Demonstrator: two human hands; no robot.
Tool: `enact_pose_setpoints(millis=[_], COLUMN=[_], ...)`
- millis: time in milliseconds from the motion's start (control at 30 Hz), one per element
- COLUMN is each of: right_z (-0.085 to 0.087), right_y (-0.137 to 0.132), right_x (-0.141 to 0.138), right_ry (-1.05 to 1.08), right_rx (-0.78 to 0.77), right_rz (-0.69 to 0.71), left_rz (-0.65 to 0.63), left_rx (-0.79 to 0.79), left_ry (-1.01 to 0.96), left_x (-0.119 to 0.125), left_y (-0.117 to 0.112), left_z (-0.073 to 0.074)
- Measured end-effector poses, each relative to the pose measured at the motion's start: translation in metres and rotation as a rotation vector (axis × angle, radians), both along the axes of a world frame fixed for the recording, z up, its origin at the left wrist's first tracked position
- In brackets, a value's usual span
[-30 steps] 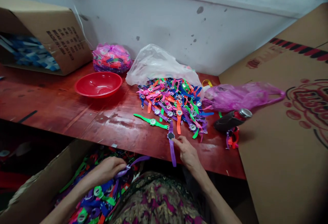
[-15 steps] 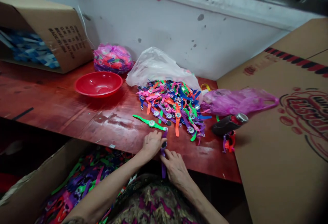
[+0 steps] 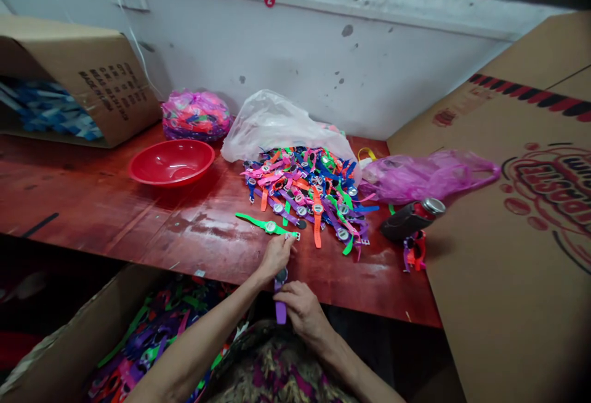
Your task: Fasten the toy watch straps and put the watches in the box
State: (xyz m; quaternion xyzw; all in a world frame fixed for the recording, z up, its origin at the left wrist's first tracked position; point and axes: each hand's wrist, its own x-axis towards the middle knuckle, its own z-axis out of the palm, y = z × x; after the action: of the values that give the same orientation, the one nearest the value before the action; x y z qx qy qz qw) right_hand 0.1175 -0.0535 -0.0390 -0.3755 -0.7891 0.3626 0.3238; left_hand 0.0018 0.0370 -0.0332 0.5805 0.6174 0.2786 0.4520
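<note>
Both my hands hold one purple toy watch (image 3: 281,304) at the near edge of the red table (image 3: 138,218). My left hand (image 3: 276,256) pinches its upper strap end, fingers closed. My right hand (image 3: 300,308) grips its lower strap from below the table edge. Just beyond my left hand lies a green watch (image 3: 268,226). Behind it spreads a pile of coloured watches (image 3: 309,191) spilling from a clear plastic bag (image 3: 277,123).
A red bowl (image 3: 172,162) sits left of the pile. A bagged bundle of watches (image 3: 194,114) and an open cardboard box (image 3: 78,77) stand at the back left. A pink bag (image 3: 425,175), a dark can (image 3: 412,218) and a large cardboard sheet (image 3: 517,255) lie right. A carton of watches (image 3: 143,341) is below.
My left hand came up from the carton below and joined my right hand on the purple watch. The watch has been drawn off the table toward me.
</note>
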Motion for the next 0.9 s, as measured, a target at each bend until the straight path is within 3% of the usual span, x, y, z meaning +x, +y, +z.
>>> enact_pose_setpoints(millis=[133, 200, 300, 467, 733, 833, 900], right_z=[0.025, 0.034, 0.041, 0.04, 0.037, 0.039, 0.038], right_y=[0.017, 0.027, 0.037, 0.038, 0.037, 0.036, 0.034], right_x=[0.003, 0.007, 0.011, 0.012, 0.011, 0.01, 0.011], right_ry=[0.41, 0.513, 0.565, 0.611, 0.628, 0.515, 0.354], right_rx=[-0.614, -0.761, -0.845, -0.897, -0.905, -0.763, -0.591], right_rz=[-0.181, -0.253, -0.314, -0.366, -0.374, -0.358, -0.387], left_rz=[-0.106, -0.155, -0.158, -0.085, -0.236, -0.362, -0.423], left_rx=[-0.082, -0.105, -0.15, -0.134, 0.044, 0.083, 0.136], left_ry=[-0.168, -0.258, -0.385, -0.445, -0.239, -0.154, 0.017], left_x=[-0.005, -0.008, -0.011, -0.012, -0.009, -0.009, -0.01], left_y=[-0.015, -0.02, -0.022, -0.02, -0.025, -0.03, -0.036], left_z=[0.013, 0.021, 0.028, 0.026, 0.031, 0.033, 0.037])
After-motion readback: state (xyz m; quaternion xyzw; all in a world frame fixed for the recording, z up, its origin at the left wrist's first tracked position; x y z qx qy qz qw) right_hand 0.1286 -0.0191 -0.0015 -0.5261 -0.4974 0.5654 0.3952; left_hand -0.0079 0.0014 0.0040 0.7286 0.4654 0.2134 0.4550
